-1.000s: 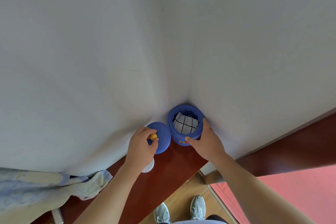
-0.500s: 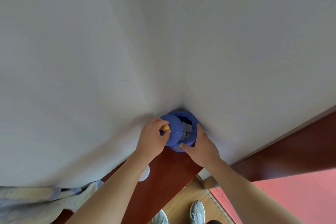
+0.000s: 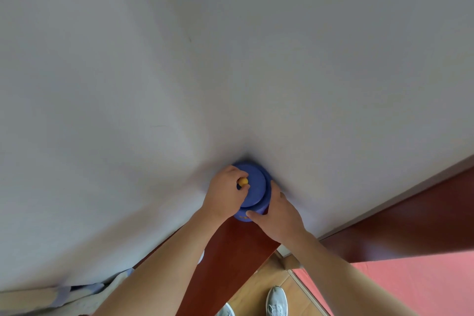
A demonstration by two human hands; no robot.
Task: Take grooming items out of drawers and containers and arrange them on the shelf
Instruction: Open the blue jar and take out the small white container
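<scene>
Nearest, below the blue jar [image 3: 241, 216], a pair of grey shoes [image 3: 276, 299] was seen on a wooden floor. Well to the left of the jar and lower in the view, a crumpled pale cloth [image 3: 84, 292] was glimpsed. Just short of the jar, a red-brown shelf [image 3: 230, 246] was shown, and the jar was stood at its far end.

The jar's body was gripped by the right hand [image 3: 279, 220], with the thumb laid across the front and the fingers curled round the right flank. Over the jar's mouth the blue lid [image 3: 254, 187] was held, and its yellow knob [image 3: 242, 181] was pinched by the left hand [image 3: 221, 194]. Whether the lid was fully seated could not be told. Close behind the jar, a white wall [image 3: 179, 72] was seen.

The step in hand was judged to be work on the lid at the jar's mouth. It would be done well if the jar were kept pinned by the right hand and the lid were moved straight along the jar's axis, level rather than tipped, since little leverage is offered by so small a knob.
</scene>
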